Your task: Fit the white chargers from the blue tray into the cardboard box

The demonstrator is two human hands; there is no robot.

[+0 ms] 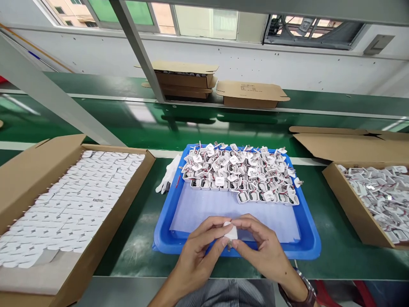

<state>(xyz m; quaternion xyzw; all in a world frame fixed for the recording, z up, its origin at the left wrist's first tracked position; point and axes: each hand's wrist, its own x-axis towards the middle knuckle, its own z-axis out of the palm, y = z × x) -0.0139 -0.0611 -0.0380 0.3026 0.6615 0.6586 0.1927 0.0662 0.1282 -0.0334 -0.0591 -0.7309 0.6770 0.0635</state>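
Between my fingertips is a small white plug charger [231, 232] with metal prongs pointing down toward me. My left hand [203, 247] grips it from the left, thumb low and fingers along its top. From the other side my right hand [262, 243] pinches it with thumb and index finger. Both hands are over the near edge of a blue tray [315, 247]. Several open white charger housings [223, 170] with red wires and loose pronged caps crowd the far part of that tray. A white sheet [204, 209] lines its bottom.
On the left stands an open cardboard box [128, 217] with tight rows of white chargers [73, 204]. Another carton [354, 213] at right holds wired white parts [380, 196]. A white glove [168, 175] lies beside the tray. Two cardboard boxes sit on the back ledge; a metal post [137, 47] rises there.
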